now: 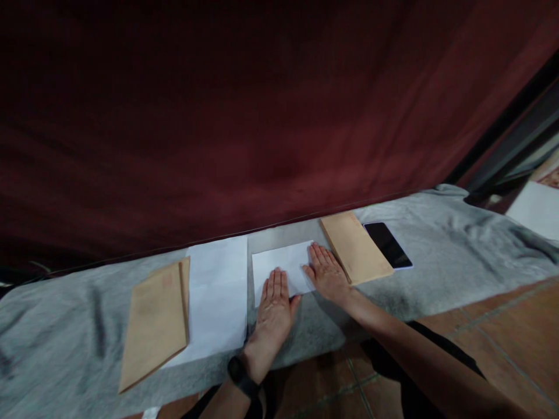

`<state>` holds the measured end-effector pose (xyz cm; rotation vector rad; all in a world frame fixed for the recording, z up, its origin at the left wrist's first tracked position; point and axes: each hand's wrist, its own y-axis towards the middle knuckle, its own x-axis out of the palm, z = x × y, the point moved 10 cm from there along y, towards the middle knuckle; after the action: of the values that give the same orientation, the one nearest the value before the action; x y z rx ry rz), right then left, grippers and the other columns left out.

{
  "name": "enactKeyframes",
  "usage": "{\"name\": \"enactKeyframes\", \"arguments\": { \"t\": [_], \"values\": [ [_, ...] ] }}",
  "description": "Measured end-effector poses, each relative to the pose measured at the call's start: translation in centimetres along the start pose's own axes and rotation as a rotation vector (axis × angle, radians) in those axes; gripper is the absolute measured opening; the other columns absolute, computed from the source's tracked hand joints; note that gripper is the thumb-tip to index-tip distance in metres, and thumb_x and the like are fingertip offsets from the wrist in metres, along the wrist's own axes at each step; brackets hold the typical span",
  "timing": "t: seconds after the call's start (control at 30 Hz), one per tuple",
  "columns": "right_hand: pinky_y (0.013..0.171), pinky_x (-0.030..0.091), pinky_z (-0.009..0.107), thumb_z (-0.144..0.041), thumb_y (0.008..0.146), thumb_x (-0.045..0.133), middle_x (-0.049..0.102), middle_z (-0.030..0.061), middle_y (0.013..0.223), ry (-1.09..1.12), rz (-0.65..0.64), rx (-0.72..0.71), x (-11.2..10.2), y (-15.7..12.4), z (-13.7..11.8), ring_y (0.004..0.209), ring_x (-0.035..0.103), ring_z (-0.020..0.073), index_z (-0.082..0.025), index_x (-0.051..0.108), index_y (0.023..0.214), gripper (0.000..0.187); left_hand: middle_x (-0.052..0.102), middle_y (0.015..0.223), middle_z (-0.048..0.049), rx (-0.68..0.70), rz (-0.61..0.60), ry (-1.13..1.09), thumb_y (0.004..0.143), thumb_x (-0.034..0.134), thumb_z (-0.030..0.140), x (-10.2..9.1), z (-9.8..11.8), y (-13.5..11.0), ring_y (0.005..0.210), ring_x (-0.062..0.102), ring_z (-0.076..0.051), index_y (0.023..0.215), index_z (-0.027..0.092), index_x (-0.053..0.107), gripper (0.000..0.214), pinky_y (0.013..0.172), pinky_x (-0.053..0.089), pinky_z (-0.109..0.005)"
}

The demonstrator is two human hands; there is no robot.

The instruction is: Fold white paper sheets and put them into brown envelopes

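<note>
A folded sheet of white paper [283, 260] lies flat on the grey cloth. My left hand [276, 305] rests on its lower left part, fingers stretched out and palm down. Across its right end lies my right hand [326, 274], also flat, with the fingers extended toward the top edge. Just right of that hand is a stack of brown envelopes [358, 247]. Left of the folded paper sits a stack of larger white sheets [218, 291], and more brown envelopes [155, 320] lie beside and partly over it.
A phone [388, 244] with a dark screen lies right of the envelope stack. The grey cloth [441, 256] covers a long narrow surface. A dark red curtain [262, 128] hangs along its back edge. Tiled floor [515, 331] shows in front.
</note>
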<state>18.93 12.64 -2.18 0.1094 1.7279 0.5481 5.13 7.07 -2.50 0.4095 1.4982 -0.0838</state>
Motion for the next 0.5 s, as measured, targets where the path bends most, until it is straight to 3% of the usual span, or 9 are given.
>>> {"name": "enactKeyframes", "arguments": {
  "t": [0.13, 0.27, 0.4, 0.5],
  "values": [
    [0.117, 0.034, 0.046, -0.042, 0.105, 0.037, 0.042, 0.0219, 0.154, -0.001, 0.009, 0.008, -0.3, -0.1, 0.1, 0.143, 0.042, 0.0299, -0.002, 0.035, 0.153, 0.062, 0.045, 0.151, -0.0264, 0.051, -0.087, 0.041, 0.097, 0.045, 0.027, 0.8, -1.1, 0.0, 0.145, 0.040, -0.031, 0.143, -0.001, 0.047, 0.054, 0.116, 0.040, -0.045],
    [0.118, 0.034, 0.045, -0.042, 0.105, 0.038, 0.043, 0.0224, 0.153, -0.021, -0.022, 0.002, -0.5, -0.1, 0.0, 0.142, 0.043, 0.0307, 0.000, 0.039, 0.150, 0.062, 0.049, 0.150, -0.0221, 0.111, -0.188, 0.107, 0.087, 0.042, 0.005, 1.3, -1.1, -0.5, 0.144, 0.042, -0.028, 0.142, 0.007, 0.051, 0.056, 0.114, 0.042, -0.043],
    [0.117, 0.035, 0.046, -0.041, 0.104, 0.041, 0.044, 0.0234, 0.153, 0.004, -0.050, 0.014, -0.5, 0.0, 0.2, 0.143, 0.042, 0.0313, 0.000, 0.041, 0.150, 0.061, 0.049, 0.151, -0.0206, 0.094, -0.169, 0.198, 0.083, 0.040, -0.003, 0.2, -0.8, -0.9, 0.142, 0.045, -0.027, 0.142, 0.010, 0.052, 0.061, 0.112, 0.043, -0.043],
    [0.117, 0.035, 0.048, -0.038, 0.104, 0.040, 0.044, 0.0216, 0.153, 0.075, -0.094, 0.035, -0.7, 0.5, 0.6, 0.144, 0.041, 0.0306, -0.003, 0.043, 0.149, 0.057, 0.059, 0.141, -0.0198, 0.109, -0.145, 0.199, 0.085, 0.041, -0.002, -1.4, -0.7, -0.4, 0.131, 0.056, -0.026, 0.134, 0.008, 0.058, 0.053, 0.107, 0.047, -0.040]
  ]
}}
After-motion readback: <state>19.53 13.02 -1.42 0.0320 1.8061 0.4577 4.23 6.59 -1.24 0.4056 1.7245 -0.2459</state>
